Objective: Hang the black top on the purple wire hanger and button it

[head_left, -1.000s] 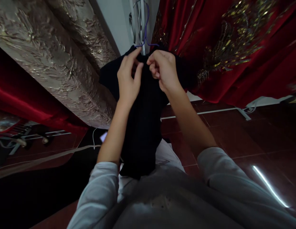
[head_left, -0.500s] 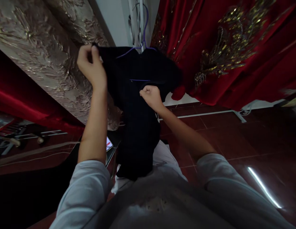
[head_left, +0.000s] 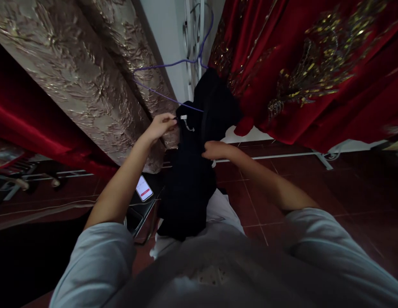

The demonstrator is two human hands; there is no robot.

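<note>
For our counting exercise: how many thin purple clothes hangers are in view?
1: a thin purple clothes hanger, partly covered by the dark fabric garment; others may be hidden.

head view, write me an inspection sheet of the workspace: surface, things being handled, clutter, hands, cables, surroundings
Surface: red tiled floor; no worktop under the garment, which hangs down toward the lap.
Things handled: dark garment, partly on a purple hanger whose left side is uncovered; white tag showing.
Clutter: lit phone on a dark surface at the left.
Hands: left hand pinches the garment beside the tag; right hand is curled closed on it, lower and further right.
Cables: pale cord at the left; its ends cannot be made out.
Surroundings: textured beige cloth at left, red cloth with gold sequins at right.
</note>
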